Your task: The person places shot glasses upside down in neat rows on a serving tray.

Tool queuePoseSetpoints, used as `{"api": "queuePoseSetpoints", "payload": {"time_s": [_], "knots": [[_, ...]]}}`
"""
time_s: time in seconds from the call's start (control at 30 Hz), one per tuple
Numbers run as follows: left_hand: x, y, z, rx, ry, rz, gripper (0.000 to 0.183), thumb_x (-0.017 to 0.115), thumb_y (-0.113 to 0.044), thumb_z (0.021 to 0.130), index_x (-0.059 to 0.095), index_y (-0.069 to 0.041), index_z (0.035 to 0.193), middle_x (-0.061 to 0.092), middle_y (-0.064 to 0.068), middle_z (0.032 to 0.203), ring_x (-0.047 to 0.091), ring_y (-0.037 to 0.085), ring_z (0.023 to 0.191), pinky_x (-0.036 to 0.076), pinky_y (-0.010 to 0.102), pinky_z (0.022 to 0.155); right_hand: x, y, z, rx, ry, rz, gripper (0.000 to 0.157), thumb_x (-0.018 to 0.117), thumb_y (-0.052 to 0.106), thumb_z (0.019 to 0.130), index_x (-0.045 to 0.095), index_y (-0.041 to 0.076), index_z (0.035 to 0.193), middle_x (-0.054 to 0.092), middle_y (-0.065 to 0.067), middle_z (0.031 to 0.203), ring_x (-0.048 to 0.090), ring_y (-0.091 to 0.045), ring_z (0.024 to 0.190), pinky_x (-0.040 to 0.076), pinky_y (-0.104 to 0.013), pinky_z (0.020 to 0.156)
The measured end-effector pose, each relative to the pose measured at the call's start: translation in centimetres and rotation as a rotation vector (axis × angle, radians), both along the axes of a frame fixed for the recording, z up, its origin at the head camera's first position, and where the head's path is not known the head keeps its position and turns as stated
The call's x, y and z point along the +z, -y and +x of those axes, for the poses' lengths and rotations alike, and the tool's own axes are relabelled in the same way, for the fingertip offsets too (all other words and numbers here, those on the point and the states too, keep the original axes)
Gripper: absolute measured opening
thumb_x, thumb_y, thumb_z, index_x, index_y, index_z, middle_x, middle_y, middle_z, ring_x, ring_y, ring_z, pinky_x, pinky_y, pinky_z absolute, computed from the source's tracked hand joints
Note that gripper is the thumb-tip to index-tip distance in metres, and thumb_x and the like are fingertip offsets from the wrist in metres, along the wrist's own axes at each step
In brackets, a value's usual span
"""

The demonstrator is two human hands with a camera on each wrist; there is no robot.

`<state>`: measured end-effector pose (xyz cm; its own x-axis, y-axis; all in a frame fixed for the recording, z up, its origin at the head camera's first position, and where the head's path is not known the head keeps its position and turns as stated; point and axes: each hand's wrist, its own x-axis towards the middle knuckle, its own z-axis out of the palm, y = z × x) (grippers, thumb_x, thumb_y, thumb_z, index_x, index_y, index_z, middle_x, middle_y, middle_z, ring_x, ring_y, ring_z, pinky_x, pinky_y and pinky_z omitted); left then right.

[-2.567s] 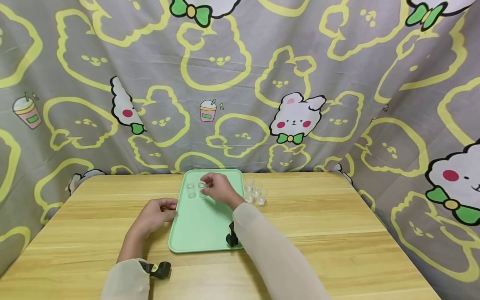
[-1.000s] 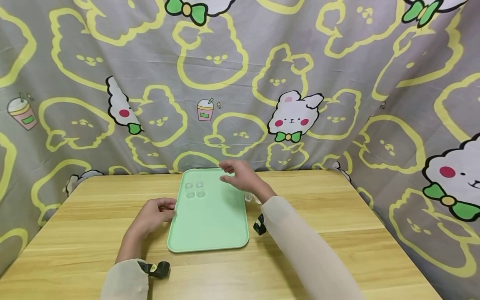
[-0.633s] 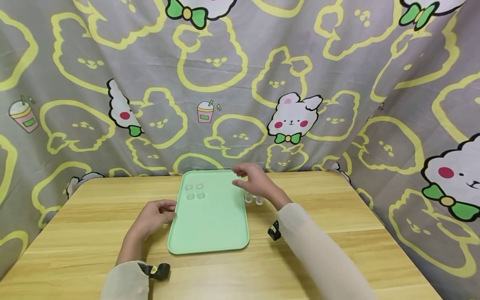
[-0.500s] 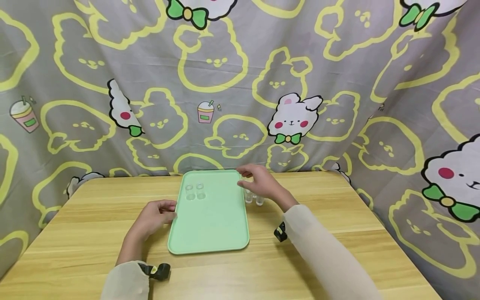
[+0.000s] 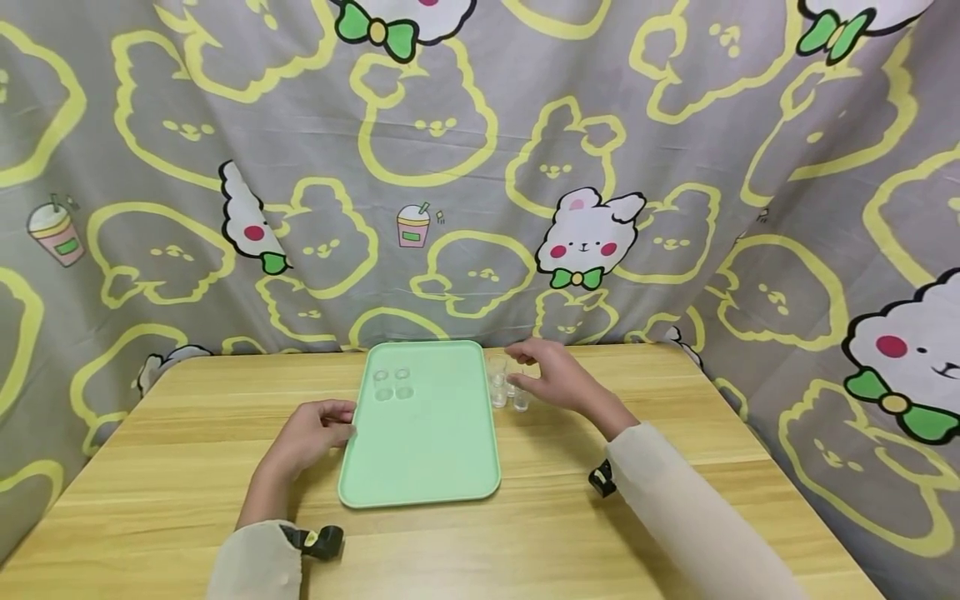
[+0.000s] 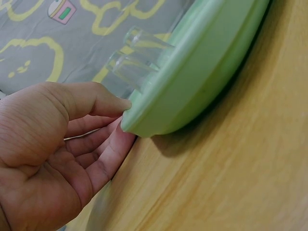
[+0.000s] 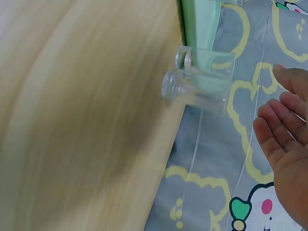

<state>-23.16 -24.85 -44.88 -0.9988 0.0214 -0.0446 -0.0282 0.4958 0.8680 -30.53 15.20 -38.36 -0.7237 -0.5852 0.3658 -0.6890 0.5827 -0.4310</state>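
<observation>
A light green tray (image 5: pixel 420 450) lies on the wooden table. My left hand (image 5: pixel 311 433) is at its left edge; in the left wrist view the thumb touches the rim and the fingers sit against the edge just below, pinching it. Two small clear shot glasses (image 6: pixel 132 70) stand side by side near the tray's far left corner. Several more clear shot glasses (image 5: pixel 498 396) stand on the table against the tray's right side. Over these my right hand (image 5: pixel 558 379) hovers with loosely bent fingers, holding nothing. In the right wrist view a gap separates it from the shot glasses (image 7: pixel 207 89).
The wooden table (image 5: pixel 637 517) extends on both sides of the tray and in front of it. A patterned grey curtain (image 5: pixel 465 200) hangs along the table's far edge. Each wrist carries a small black camera (image 5: pixel 322 542).
My right hand has let go of a shot glass on the tray and moved right, past the tray's edge, to the loose glasses. The left hand stays at the tray's left edge.
</observation>
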Motion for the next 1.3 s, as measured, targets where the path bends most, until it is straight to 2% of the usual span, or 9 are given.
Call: {"api": "queuePoseSetpoints", "payload": {"time_s": [0.4, 0.67, 0.83, 1.03, 1.3], "knots": [[-0.2, 0.0, 0.0, -0.011, 0.006, 0.003, 0.040, 0.067, -0.002, 0.094, 0.060, 0.009, 0.132, 0.064, 0.018, 0.114, 0.065, 0.021, 0.093, 0.059, 0.029, 0.076, -1.1, -2.6, 0.7, -0.017, 0.011, 0.059, 0.045, 0.078, 0.015, 0.092, 0.064, -0.004, 0.131, 0.069, -0.018, 0.118, 0.066, -0.030, 0.105, 0.055, -0.047, 0.093], [0.0, 0.2, 0.2, -0.007, 0.010, -0.036, 0.040, 0.068, -0.004, 0.094, 0.062, 0.008, 0.131, 0.066, 0.017, 0.115, 0.065, 0.020, 0.090, 0.057, 0.028, 0.072, -2.3, -3.5, 0.4, -0.054, 0.088, 0.114, 0.047, 0.079, 0.017, 0.092, 0.063, -0.005, 0.130, 0.070, -0.015, 0.116, 0.067, -0.029, 0.105, 0.056, -0.043, 0.093], [0.1, 0.1, 0.1, -0.011, 0.012, -0.038, 0.040, 0.068, -0.005, 0.094, 0.061, 0.008, 0.131, 0.066, 0.018, 0.116, 0.065, 0.020, 0.090, 0.057, 0.027, 0.073, -2.9, -3.8, 0.2, -0.090, 0.177, 0.090, 0.050, 0.079, 0.018, 0.092, 0.062, -0.005, 0.132, 0.069, -0.017, 0.117, 0.067, -0.029, 0.106, 0.055, -0.044, 0.095], [0.1, 0.0, 0.0, -0.013, 0.013, -0.029, 0.040, 0.068, -0.004, 0.095, 0.061, 0.009, 0.132, 0.066, 0.019, 0.117, 0.066, 0.021, 0.091, 0.058, 0.028, 0.074, -3.5, -3.8, -0.2, -0.089, 0.224, 0.075, 0.048, 0.079, 0.019, 0.092, 0.062, -0.006, 0.130, 0.070, -0.017, 0.114, 0.067, -0.030, 0.105, 0.055, -0.043, 0.094], [0.1, 0.1, 0.0, -0.010, 0.014, -0.035, 0.040, 0.068, -0.005, 0.095, 0.061, 0.008, 0.132, 0.066, 0.019, 0.117, 0.066, 0.021, 0.091, 0.058, 0.028, 0.074, -4.0, -3.6, -0.7, -0.065, 0.272, 0.081, 0.047, 0.079, 0.021, 0.092, 0.063, -0.004, 0.128, 0.071, -0.008, 0.107, 0.068, -0.023, 0.100, 0.056, -0.041, 0.090]]}}
